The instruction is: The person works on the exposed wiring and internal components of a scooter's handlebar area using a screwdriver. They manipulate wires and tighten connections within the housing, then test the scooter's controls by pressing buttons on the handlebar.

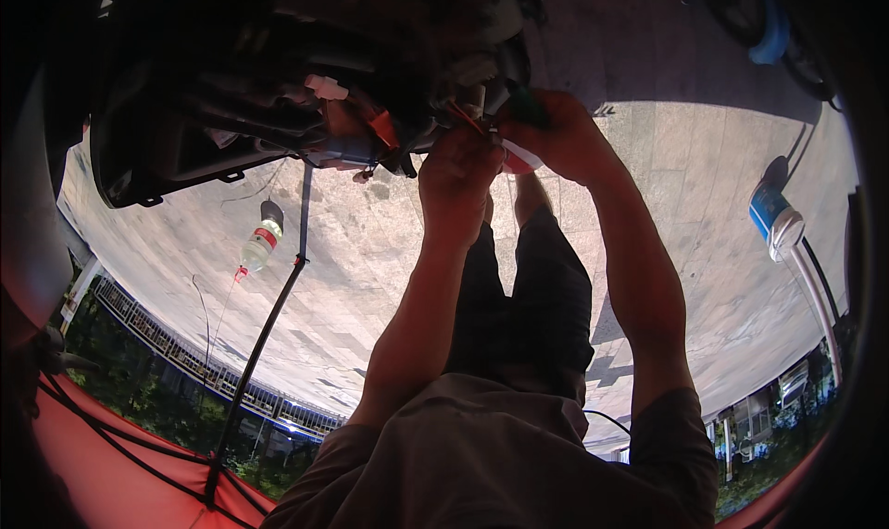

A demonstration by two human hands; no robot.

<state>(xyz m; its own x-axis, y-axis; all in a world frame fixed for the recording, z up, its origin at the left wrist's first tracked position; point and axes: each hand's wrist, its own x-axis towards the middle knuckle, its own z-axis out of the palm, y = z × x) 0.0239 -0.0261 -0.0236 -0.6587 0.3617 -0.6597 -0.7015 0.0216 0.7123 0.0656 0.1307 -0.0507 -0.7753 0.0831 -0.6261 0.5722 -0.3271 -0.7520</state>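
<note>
Both hands are raised close together at the dark underside of a vehicle's bodywork point(213, 66). My left hand point(458, 172) is closed, fingertips at a thin orange wire point(463, 112); what it grips is unclear. My right hand point(556, 140) is closed beside it, touching a dark green object point(526, 105) that may be a handle. Below the fingers shows a red-and-white item point(520, 161), partly hidden. Left of the hands are a white connector point(327, 87) and an orange part point(381, 129) among dark wiring.
A black pole point(259, 353) and a hanging bottle point(259, 246) are at left, a blue-and-white container point(773, 214) and pale pole point(815, 307) at right. Paved ground point(676, 214), railing point(185, 344) and red canopy point(102, 446) surround me. A dark wheel point(755, 19) is at upper right.
</note>
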